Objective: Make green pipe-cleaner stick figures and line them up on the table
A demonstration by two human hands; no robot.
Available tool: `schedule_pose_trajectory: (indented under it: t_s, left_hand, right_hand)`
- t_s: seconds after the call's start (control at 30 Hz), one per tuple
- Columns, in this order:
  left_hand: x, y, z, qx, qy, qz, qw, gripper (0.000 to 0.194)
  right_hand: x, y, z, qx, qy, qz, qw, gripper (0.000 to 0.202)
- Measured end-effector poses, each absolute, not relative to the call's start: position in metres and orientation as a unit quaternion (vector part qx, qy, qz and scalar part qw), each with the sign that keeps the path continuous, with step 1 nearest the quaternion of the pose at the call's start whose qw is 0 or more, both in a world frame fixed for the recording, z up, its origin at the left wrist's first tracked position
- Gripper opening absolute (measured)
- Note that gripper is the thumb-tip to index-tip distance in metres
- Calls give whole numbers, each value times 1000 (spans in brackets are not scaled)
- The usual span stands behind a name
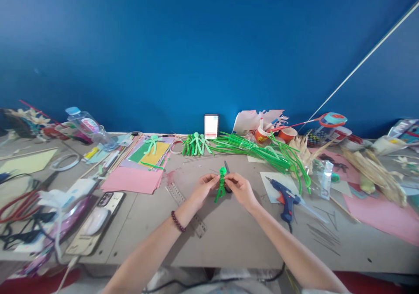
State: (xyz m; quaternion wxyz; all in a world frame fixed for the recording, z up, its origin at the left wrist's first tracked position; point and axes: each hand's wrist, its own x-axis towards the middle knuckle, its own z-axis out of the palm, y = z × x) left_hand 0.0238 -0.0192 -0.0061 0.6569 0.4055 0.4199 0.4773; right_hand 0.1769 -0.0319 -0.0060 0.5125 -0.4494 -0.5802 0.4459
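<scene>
A small bright green figure point(221, 184), which looks made of pipe cleaner, is held upright over the middle of the table, with a round head on top and two legs below. My left hand point(205, 187) pinches it from the left with thumb and fingers. From the right, my right hand point(240, 189) pinches it at about the same height. A dark-handled tool point(227, 167) lies just behind, partly hidden by the figure and my right hand. Beneath my left forearm, a clear ruler point(199, 225) lies on the table.
Light green figures point(197, 144) and green pipe cleaners point(258, 149) lie along the back. A blue glue gun point(287, 198) rests on white paper at right. Pink sheets point(131, 179), a phone point(95, 224) and a plastic bottle point(90, 126) are at left.
</scene>
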Motion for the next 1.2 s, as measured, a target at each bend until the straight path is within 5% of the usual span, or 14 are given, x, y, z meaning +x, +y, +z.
schedule_pose_trajectory:
  t_s: [0.4, 0.67, 1.2]
  left_hand:
    - [24, -20, -4, 390, 429, 494, 648, 32]
    - [22, -20, -1, 383, 424, 465, 676, 34]
    - [26, -27, 7, 337, 381, 432, 745, 27]
  right_hand:
    - [176, -31, -10, -478, -542, 465, 512, 22]
    - [180, -34, -6, -441, -654, 348, 506, 8]
    - [178, -40, -1, -437, -707, 241, 500, 13]
